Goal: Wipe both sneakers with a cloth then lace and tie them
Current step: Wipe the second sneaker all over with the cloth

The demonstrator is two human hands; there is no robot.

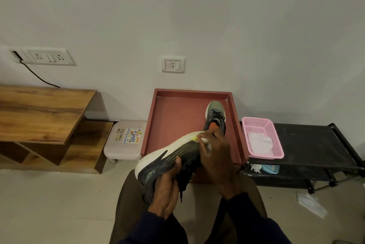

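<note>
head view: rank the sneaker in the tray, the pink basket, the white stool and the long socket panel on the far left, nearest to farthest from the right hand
From the right hand:
1. sneaker in the tray, just beyond the hand.
2. pink basket, to its right on the black rack.
3. white stool, to its left on the floor.
4. socket panel, far left, up on the wall.

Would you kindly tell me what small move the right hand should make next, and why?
Probably slide the cloth along the dark side of the held sneaker toward the left hand, which grips it. The right hand pinches the cloth against one end, beside the white sole, so most of that side lies ahead of it.
</note>
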